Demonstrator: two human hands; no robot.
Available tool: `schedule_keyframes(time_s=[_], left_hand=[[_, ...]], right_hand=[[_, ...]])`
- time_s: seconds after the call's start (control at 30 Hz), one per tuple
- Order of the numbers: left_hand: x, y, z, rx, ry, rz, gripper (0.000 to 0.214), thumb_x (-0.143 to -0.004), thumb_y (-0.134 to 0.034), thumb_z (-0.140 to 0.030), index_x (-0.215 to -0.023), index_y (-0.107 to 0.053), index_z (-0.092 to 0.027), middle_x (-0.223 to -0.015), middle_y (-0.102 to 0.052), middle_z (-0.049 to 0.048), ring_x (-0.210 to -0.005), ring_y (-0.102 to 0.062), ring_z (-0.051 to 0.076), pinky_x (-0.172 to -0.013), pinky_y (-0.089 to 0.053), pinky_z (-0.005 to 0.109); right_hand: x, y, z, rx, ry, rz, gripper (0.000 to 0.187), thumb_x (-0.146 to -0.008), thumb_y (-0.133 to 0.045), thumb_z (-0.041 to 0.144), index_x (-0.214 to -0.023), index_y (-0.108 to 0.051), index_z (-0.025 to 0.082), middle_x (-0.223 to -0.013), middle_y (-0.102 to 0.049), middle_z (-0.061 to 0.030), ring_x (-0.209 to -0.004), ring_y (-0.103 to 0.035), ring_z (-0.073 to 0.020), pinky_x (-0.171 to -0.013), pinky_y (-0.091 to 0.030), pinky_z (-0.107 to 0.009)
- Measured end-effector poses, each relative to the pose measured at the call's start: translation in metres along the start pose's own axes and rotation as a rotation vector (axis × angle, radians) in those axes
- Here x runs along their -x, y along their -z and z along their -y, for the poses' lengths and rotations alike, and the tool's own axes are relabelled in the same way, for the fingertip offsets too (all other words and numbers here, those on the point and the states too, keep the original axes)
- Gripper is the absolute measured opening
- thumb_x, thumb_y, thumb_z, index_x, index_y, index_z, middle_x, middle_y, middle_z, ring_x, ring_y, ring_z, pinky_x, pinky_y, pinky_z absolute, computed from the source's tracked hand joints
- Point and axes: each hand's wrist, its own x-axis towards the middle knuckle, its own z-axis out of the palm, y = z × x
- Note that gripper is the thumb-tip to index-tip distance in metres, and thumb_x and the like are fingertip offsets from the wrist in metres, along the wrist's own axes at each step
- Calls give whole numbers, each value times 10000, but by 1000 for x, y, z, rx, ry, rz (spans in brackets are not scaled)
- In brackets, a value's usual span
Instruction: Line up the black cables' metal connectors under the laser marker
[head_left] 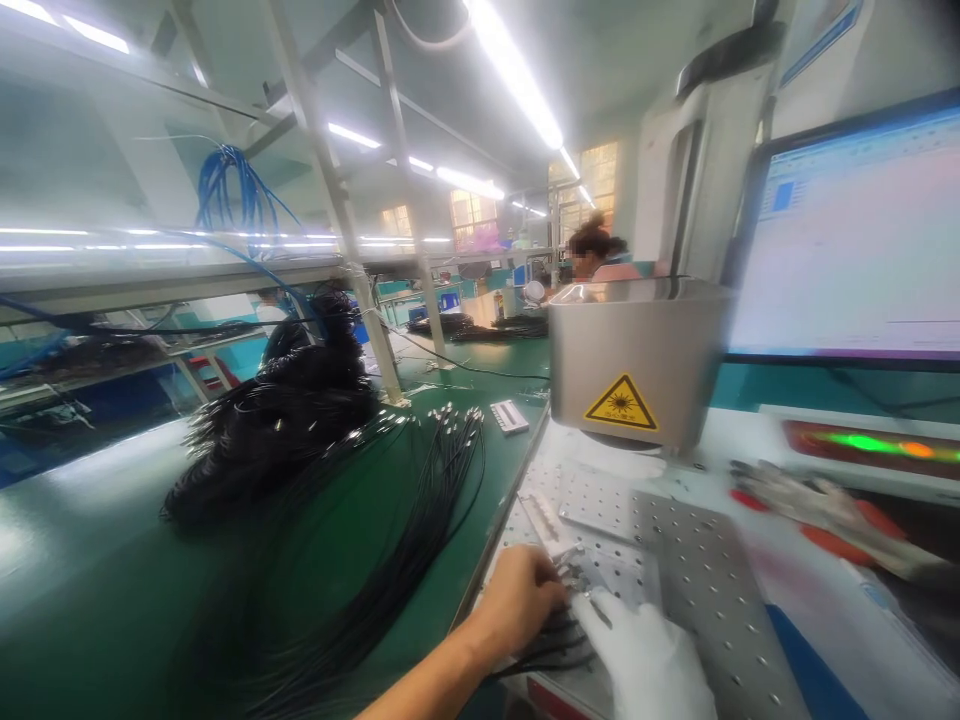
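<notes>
Right up close, two hands work near each other. The left hand (525, 592) is bare, and its fingers curl in by some shiny cable ends (576, 572). The right hand (646, 650) wears a white glove, with its fingers reaching to the same spot from the other side. It is too blurry to tell how far open either hand is, or if it has hold of the ends. Black cables (551, 657) run out just below them. All this sits over a metal plate (611, 515) full of little holes, with a pale strip (541, 522) just past the left hand.

To the left, a long bunch of black cables (420, 530) lies on the green table (97, 590). A big black pile (262, 440) sits beside it. Further on stands a silver box (634, 345) with a yellow warning sign (622, 403), and a bright screen (847, 240) is at its right. Blue cable (232, 190) hangs in loops on a shelf (150, 285). Far back is another person (592, 245).
</notes>
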Motion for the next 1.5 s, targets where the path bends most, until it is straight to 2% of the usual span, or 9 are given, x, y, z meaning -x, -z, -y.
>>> schedule_keyframes(time_s=[0.33,0.5,0.63,0.77,0.97,1.2,1.33,1.4,1.5], left_hand=[[-2,-2,-4,-90,-11,-2,24,-656,-594,-147,-632,-592,-144,-572,-477,-43,-608,-413,105,-608,-288,258],[-6,0,-6,-66,30,18,142,-600,-663,-133,-618,-526,-168,-588,-472,-58,-617,-428,104,-622,-312,254],[-11,3,-12,-46,85,102,167,-579,-665,-117,-599,-511,-181,-546,-488,-55,-572,-497,127,-582,-357,257],[-19,7,-17,-31,155,221,178,-582,-641,-95,-551,-492,-186,-486,-482,-51,-501,-519,145,-511,-393,265],[-31,9,-19,-79,170,297,222,-535,-717,-97,-517,-516,-187,-457,-499,-54,-529,-547,148,-604,-446,277],[-19,23,-26,-204,66,106,316,-545,-696,-95,-440,-411,-181,-438,-344,-61,-680,-540,172,-727,-408,287],[-6,28,-11,-134,37,35,23,-678,-594,-149,-695,-608,-159,-565,-521,-46,-645,-543,130,-634,-389,242],[1,26,-3,-105,42,-15,202,-697,-550,-129,-879,-636,-139,-662,-602,-24,-653,-553,124,-616,-386,232],[6,19,2,-91,8,-118,215,-716,-530,-116,-901,-636,-142,-796,-643,9,-726,-550,124,-654,-380,232]], right_hand=[[-4,-14,-1,-23,15,-2,706,-729,-432,-18,-1248,-586,436,-1295,-589,30,-797,-636,-192,-638,-531,-316],[-1,1,-2,7,37,-21,722,-724,-434,-12,-1276,-575,432,-1363,-533,49,-797,-636,-182,-659,-564,-317],[-2,15,-4,-47,-3,-37,751,-740,-357,-43,-1304,-559,410,-1203,-645,15,-831,-642,-180,-708,-562,-287],[-7,14,-6,-86,49,-8,803,-698,-317,-64,-1322,-554,382,-1292,-590,66,-877,-638,-192,-730,-556,-312],[-8,18,-10,-145,89,4,768,-664,-318,-72,-1255,-609,322,-1226,-627,32,-937,-616,-204,-783,-544,-333],[-9,7,-9,-148,84,48,781,-693,-325,-49,-1300,-565,380,-1306,-577,19,-1001,-614,-221,-815,-533,-344],[-16,-5,-8,-121,72,86,826,-701,-344,-39,-1356,-494,441,-1355,-539,16,-983,-618,-236,-772,-517,-349],[-22,-9,-6,-202,-16,165,710,-790,-386,23,-1340,-507,455,-1307,-573,-26,-951,-636,-233,-773,-510,-337],[-33,-15,-5,-393,-253,273,420,-935,-413,369,-1333,-547,381,-1115,-652,-110,-916,-664,-251,-804,-516,-340]])
